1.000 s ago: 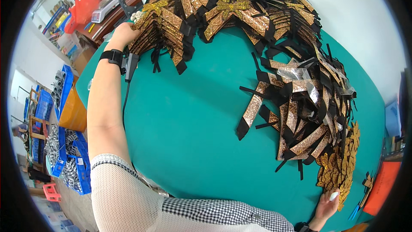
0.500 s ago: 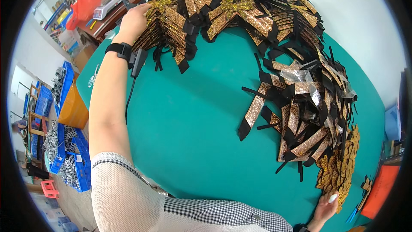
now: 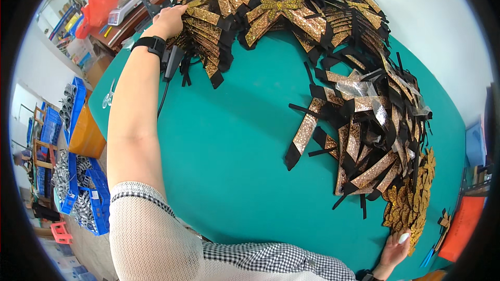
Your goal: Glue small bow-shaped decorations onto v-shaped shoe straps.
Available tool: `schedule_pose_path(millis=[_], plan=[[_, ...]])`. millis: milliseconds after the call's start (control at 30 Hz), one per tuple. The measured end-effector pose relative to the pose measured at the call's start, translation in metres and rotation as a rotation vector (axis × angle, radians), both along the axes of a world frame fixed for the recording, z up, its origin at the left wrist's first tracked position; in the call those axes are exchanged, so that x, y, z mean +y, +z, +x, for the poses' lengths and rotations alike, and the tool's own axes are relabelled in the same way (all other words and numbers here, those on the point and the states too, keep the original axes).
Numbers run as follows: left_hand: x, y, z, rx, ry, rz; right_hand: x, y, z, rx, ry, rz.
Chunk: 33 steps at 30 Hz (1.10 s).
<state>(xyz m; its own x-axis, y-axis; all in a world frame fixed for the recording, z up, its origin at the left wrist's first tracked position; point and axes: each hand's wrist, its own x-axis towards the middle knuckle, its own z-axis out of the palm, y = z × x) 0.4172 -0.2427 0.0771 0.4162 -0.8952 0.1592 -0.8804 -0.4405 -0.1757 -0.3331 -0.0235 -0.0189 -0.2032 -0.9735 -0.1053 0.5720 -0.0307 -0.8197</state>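
My left hand (image 3: 169, 22) is at the far left, fingers curled over the edge of a stack of gold-and-black ribbon bows (image 3: 205, 39). Its fingertips press the upper bow; some fingers are hidden. Down at the near right, my right hand (image 3: 394, 251) has its fingers closed at the lower end of a pile of gold glitter bow-shaped cutouts (image 3: 408, 205). The white-nailed thumb lies on top, and the other fingers are partly hidden. Beyond that pile lies a loose heap of gold patterned strips with black ends (image 3: 372, 171).
More bow stacks (image 3: 284, 8) line the far edge of the green table (image 3: 219, 177). Clear plastic (image 3: 359, 89) lies on the strips. White-handled scissors (image 3: 108, 99) sit at the left edge. Blue crates (image 3: 86, 198) stand on the floor at left. A red-orange box (image 3: 462, 229) stands at right.
My left hand has shifted slightly right over its stack, and the bows there have tilted. Less of the glitter bow on top shows. My right hand has stayed at the cutouts.
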Motion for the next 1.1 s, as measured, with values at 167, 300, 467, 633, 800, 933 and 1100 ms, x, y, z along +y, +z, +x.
schedule_pose_path(millis=[167, 300, 467, 633, 800, 933, 1100], plan=[[0.003, 0.004, -0.015, -0.081, 0.083, 0.012, -0.001, 0.002, 0.003, 0.010, 0.014, -0.016], [0.010, 0.004, -0.014, -0.032, 0.019, -0.094, 0.000, 0.003, 0.004, -0.007, -0.007, -0.002], [0.024, 0.013, -0.008, 0.014, -0.012, -0.184, 0.000, 0.002, 0.002, -0.011, 0.023, -0.029], [0.038, 0.022, -0.007, -0.017, 0.001, -0.275, 0.003, 0.005, 0.006, -0.061, 0.028, -0.009], [0.056, 0.054, -0.016, -0.080, -0.140, -0.338, 0.002, -0.002, -0.006, -0.119, 0.116, -0.078], [0.081, 0.082, -0.030, -0.111, -0.424, -0.482, 0.000, 0.004, -0.002, -0.166, 0.150, -0.088], [0.134, 0.125, -0.080, 0.035, -0.454, -0.403, 0.001, 0.009, -0.002, -0.298, 0.254, -0.191]])
